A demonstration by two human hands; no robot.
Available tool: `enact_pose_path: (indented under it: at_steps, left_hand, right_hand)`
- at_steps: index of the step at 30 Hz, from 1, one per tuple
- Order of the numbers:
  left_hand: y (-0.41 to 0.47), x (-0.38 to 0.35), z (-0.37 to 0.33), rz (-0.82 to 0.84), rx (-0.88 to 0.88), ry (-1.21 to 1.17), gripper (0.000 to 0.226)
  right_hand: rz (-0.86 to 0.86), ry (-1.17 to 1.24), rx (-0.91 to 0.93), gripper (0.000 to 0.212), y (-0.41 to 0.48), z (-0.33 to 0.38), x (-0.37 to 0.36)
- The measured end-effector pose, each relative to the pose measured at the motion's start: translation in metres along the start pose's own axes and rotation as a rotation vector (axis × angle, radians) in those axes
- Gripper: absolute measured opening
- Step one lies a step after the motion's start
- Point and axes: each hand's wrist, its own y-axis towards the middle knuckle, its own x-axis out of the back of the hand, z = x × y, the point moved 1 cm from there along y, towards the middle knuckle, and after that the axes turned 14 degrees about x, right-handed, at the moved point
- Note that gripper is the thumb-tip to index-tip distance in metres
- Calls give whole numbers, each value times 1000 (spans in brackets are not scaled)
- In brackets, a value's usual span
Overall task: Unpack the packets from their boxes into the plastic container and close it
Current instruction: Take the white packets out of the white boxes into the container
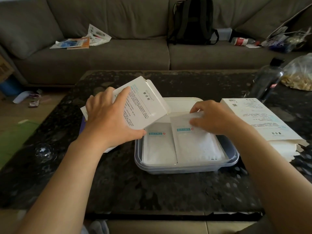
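The left hand (pixel 109 119) grips a white printed box (pixel 143 103) just left of frame centre, fingers spread over its printed face and thumb under its lower edge. The box is tilted, its opened end flap raised toward the top of the frame and its lower corner hanging over the left rim of the clear plastic container (pixel 185 166). Whether anything is left inside that box cannot be told.

The right hand (pixel 214 117), right of centre, pinches the far end of a white packet (pixel 195 142) between thumb and fingers; the packet lies in the right half of the container. A second white packet (pixel 158 147) lies flat beside it in the left half, the two touching along their long edges and together covering most of the floor.

Behind the container, toward the top of the frame, a white lid (pixel 182 105) lies on the dark speckled table (pixel 152 188), not yet fitted. At the right edge a second white box (pixel 258 119) rests flat on a stack of white packets or papers (pixel 287 149); which they are is unclear.

By my reading the job is roughly midway: at least two packets are in. Still left are seating the one in hand, putting down the box once it is empty, dealing with the right-hand box, and closing the lid.
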Motion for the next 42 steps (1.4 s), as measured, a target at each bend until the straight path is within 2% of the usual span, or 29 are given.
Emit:
enact_pose_path:
  at_steps: [4,6,9,11,15,26,33,42]
  left_hand:
    - [0,0,-2,4,-4,-4,130]
    - [1,-1,-3,-4,-14,-1,130]
    - [0,-2,-5,-1,-17,3,130]
    - [-1,-1,-5,9,-14,2,130]
    - [-3,1,-6,19,-14,-6,129]
    - [-5,-2,-9,32,-33,-21,127]
    - [-5,-3,-10,34,-40,-28,127]
    - [-4,-7,-9,40,-64,-10,126]
  right_hand:
    - [-5,-358,32,34,-4,7,-3]
    - [-4,-348,96,37,-7,19,-11]
    - [208,-225,162,62,-12,36,-33]
    - [362,-246,179,79,-14,37,-49]
    - [455,-270,163,94,-17,21,-58]
    - [475,-296,152,93,-26,-1,-44]
    - [373,-323,178,89,-28,3,-44]
    - [461,-273,170,91,-30,1,-47]
